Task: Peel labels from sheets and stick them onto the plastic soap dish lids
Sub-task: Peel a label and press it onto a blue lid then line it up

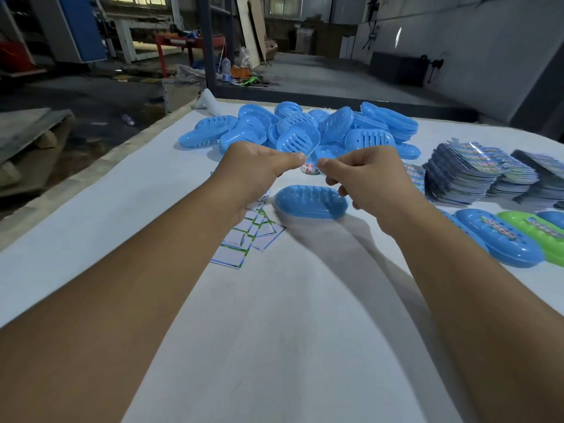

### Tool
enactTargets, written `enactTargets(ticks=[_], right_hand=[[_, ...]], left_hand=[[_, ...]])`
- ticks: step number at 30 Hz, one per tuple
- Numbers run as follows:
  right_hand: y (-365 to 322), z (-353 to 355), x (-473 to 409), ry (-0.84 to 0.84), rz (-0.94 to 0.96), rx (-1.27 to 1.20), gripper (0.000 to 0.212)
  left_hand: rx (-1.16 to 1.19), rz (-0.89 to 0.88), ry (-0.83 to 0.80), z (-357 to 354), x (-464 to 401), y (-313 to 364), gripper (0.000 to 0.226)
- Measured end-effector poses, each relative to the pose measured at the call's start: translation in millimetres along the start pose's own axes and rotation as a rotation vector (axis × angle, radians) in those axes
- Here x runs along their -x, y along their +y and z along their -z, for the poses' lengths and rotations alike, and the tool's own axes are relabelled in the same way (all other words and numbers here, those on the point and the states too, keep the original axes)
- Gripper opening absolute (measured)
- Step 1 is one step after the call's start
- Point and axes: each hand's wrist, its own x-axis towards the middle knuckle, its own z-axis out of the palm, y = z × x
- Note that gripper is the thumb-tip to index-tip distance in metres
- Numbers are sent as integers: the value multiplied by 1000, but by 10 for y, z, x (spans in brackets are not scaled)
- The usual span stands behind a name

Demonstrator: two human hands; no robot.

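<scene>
Both bare forearms reach over white matte bench (274, 331). Left hand (259, 166) and right hand (363, 175) raised, each pinching an end of small printed glossy label (309, 169) stretched between them. Below, smooth oval blue plastic soap dish lid (311, 201) with slotted top lies on bench, unlabelled. Peeled white backing sheets with blue-green borders (244, 236) lie flat under left wrist. Heap of blue slotted oval lids (305, 129) behind. Stacks of glossy label sheets (467, 172) at right; labelled blue lid (497, 239) and green lid (537, 236) beside them.
</scene>
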Motion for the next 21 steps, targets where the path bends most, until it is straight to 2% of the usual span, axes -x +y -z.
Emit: enactTargets(ticks=[8, 13, 21], right_hand=[[6, -3, -29, -42, -76, 16, 28], [17, 38, -50, -68, -128, -14, 25], [94, 63, -64, -78, -188, 72, 47]], left_hand=[[-12, 10, -8, -14, -30, -34, 28], [-67, -6, -12, -46, -25, -55, 19], [-249, -75, -9, -106, -25, -125, 15]])
